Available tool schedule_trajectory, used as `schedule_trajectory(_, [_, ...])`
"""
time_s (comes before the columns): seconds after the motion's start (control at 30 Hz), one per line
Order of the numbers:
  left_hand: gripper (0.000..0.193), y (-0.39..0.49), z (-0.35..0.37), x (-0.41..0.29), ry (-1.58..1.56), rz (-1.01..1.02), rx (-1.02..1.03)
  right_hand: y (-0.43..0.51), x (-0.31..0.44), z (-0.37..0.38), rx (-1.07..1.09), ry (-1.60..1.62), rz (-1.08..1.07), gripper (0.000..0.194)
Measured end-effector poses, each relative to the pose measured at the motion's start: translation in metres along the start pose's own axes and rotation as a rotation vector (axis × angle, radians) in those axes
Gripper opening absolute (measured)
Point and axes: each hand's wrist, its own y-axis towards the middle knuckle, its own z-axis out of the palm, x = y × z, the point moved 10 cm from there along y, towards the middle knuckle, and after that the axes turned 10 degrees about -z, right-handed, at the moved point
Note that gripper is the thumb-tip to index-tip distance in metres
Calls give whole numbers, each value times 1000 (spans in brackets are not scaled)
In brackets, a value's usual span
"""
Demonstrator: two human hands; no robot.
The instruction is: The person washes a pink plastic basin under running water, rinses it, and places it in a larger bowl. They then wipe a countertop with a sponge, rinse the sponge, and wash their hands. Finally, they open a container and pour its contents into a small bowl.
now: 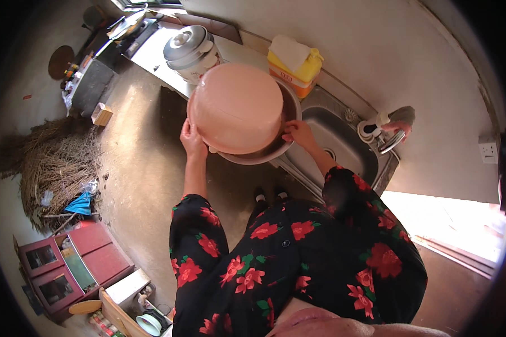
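A pink basin (pixel 240 105) is turned bottom up over a second, wider basin (pixel 294 97), whose rim and inner wall show at the right and below. My left hand (pixel 192 137) grips the stacked rims at the left; its fingers are partly hidden. On the right, my right hand (pixel 300 132) holds the rim of the lower basin, fingertips over its inner side. The pair is held in front of me, between the counter and the stainless steel sink (pixel 333 139). What the pink basin covers is hidden.
A lidded rice cooker (pixel 190 52) stands on the white counter (pixel 232 59), close behind the basins. Beside the sink sits a yellow and orange jug (pixel 295 69) under a cloth. A faucet (pixel 379 137) is at the right. Brushwood (pixel 59 168) and a red cabinet (pixel 76 269) are at left.
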Motion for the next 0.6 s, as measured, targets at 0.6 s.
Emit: schedule_trajectory(0.6, [30,27,-59,25,-191,-141,-95,20,40,95,395,-1229,-681,29])
